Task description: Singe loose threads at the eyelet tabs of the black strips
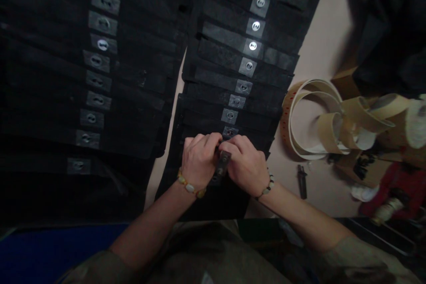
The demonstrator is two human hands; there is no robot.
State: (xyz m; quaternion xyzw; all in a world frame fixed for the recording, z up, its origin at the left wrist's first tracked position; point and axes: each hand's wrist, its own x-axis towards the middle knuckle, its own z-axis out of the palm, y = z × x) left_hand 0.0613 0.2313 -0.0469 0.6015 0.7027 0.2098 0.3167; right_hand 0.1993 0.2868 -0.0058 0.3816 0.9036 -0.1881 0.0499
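My left hand and my right hand meet over the lower end of the right-hand row of black pieces. Fingers of both hands are pinched around a narrow dark tab with small metal fittings; the fingertips hide part of it. Just beyond them lies a grey square patch with a round metal fastener. Similar patches run up the overlapping black pieces in a line. A second overlapping row of black pieces, with its own line of fasteners, lies to the left.
On the pale tabletop at right are a large coiled beige band and smaller curled strips. A small dark tool lies near the front edge. Cardboard boxes and a red item stand further right. Something blue is at lower left.
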